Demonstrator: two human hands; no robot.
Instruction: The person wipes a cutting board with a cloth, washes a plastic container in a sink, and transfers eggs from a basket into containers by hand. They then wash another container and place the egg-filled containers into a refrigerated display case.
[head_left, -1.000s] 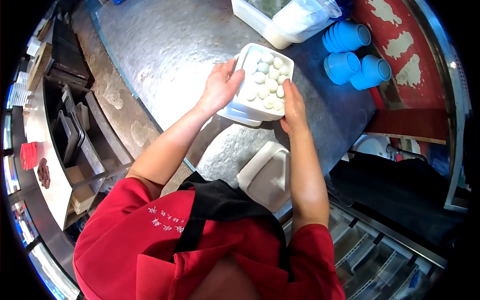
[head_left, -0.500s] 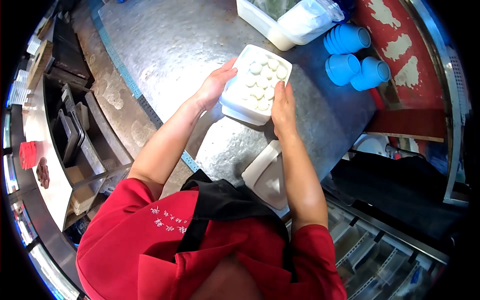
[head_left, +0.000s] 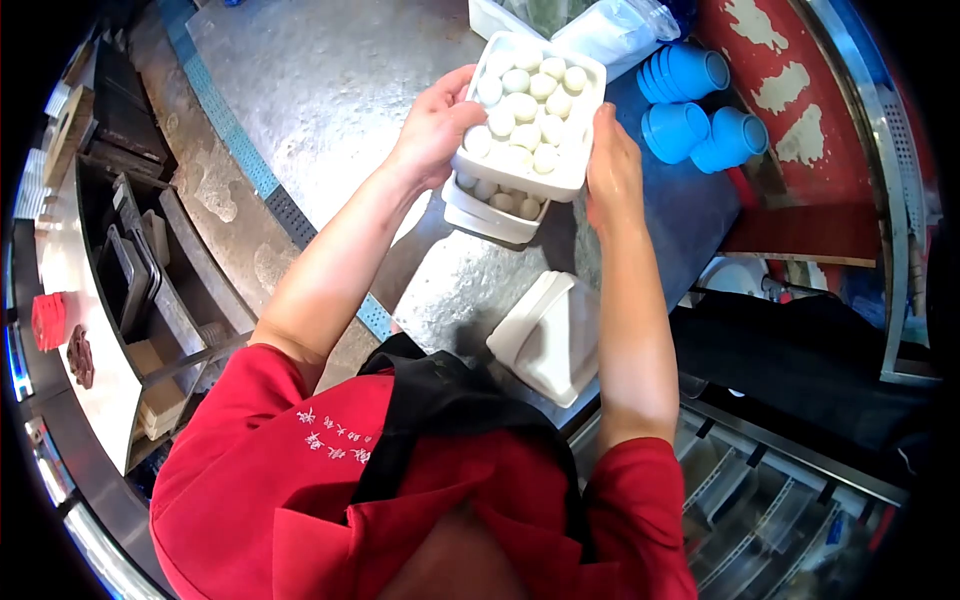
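Observation:
Both my hands hold a white plastic tray (head_left: 560, 186) by its opposite sides, with several round, white, egg-like balls (head_left: 522, 106) in it. My left hand (head_left: 432, 130) grips the left side, its thumb near the rim. Along the right side lies my right hand (head_left: 613, 165), fingers partly hidden behind the tray. Below it a second white container (head_left: 490, 222) stands on the metal table, with more such balls showing at its near end; the raised tray hides the rest. Closer to my apron lies a white lid-like piece (head_left: 560, 345).
Blue cups (head_left: 690, 75) lie in stacks on the right part of the metal table (head_left: 300, 80). A white bin (head_left: 492, 18) with plastic bags stands at the back. On the left is a compartment (head_left: 180, 260) with trays; a red wall (head_left: 770, 60) borders the right.
The upper tray has risen and shifted up and right with my hands, tilting toward me. Balls in the container beneath it have come into view.

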